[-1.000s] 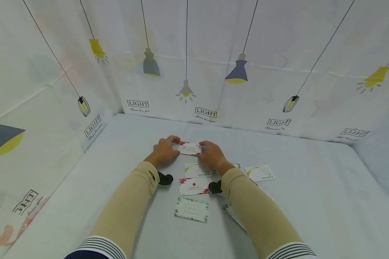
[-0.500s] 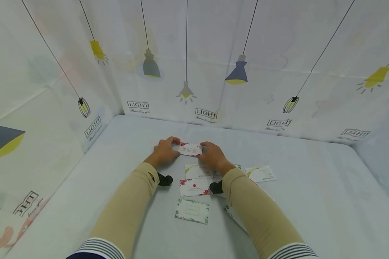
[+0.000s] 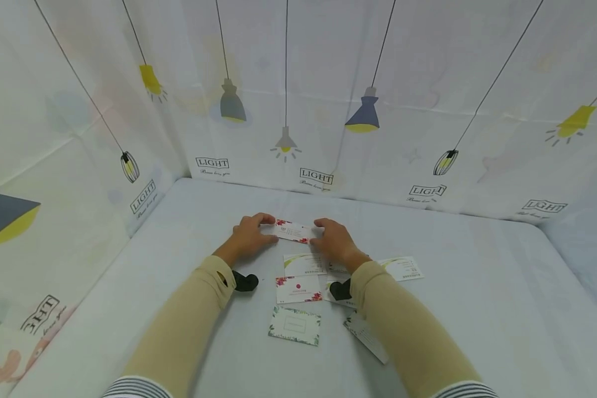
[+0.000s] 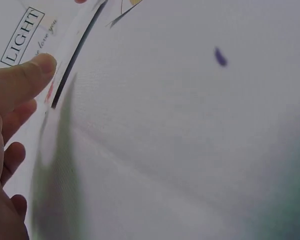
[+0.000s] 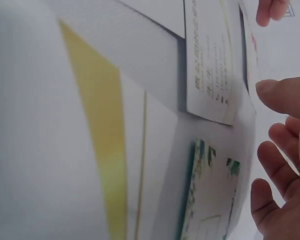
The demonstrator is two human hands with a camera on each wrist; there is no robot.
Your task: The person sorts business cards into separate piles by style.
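A white business card with red flowers (image 3: 292,231) lies on the table at the far end of the row of cards. My left hand (image 3: 249,236) is at its left end, thumb and forefinger spread around that edge; whether they touch it I cannot tell. At its right end my right hand (image 3: 334,241) stands slightly apart, fingers loosely bent. The right wrist view shows the right thumb (image 5: 282,95) with nothing pinched. Nearer lie a card with a yellow-green curve (image 3: 302,265), another red-flower card (image 3: 298,289) and a green-leaf card (image 3: 294,326).
Farther right are another curve-patterned card (image 3: 403,268) and a tilted leaf-edged card (image 3: 367,338), partly covered by my right sleeve. More cards lie partly hidden beneath my right wrist. Lamp-printed cloth (image 3: 318,138) hangs behind the white table (image 3: 477,276).
Both hands have drawn outward from the far red-flower card, the right more clearly, and its grip has loosened. The card stays in nearly the same place.
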